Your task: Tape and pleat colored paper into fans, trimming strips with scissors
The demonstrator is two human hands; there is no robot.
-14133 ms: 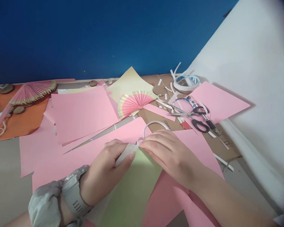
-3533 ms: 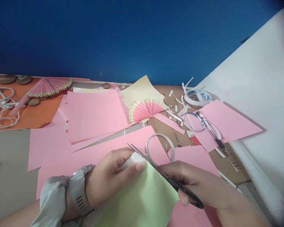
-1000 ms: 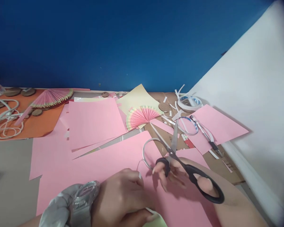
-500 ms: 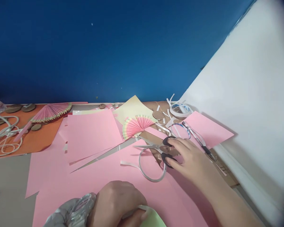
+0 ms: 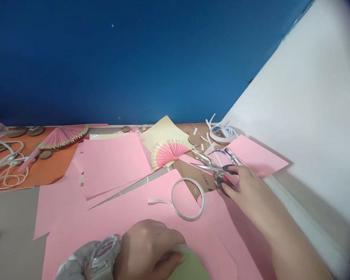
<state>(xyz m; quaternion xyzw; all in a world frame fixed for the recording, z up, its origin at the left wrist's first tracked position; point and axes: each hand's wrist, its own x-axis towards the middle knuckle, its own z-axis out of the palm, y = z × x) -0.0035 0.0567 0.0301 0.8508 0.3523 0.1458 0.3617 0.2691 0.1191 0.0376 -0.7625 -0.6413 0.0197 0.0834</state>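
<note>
Near centre, pinching light-green paper sheet (image 5: 190, 268) in tight grip of left hand (image 5: 150, 249); likely light, easily creased, best held edgewise. Farther right, holding black-handled metal scissors (image 5: 217, 169) in half-curled grip of right hand (image 5: 249, 190); probably stiff.

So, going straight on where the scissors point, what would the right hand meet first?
Probably the central pleated paper fan, scissors leading; the pink strip seems to lie below, though depth is unclear.

The right hand (image 5: 247, 186) has moved the scissors (image 5: 217, 169) farther right
</note>
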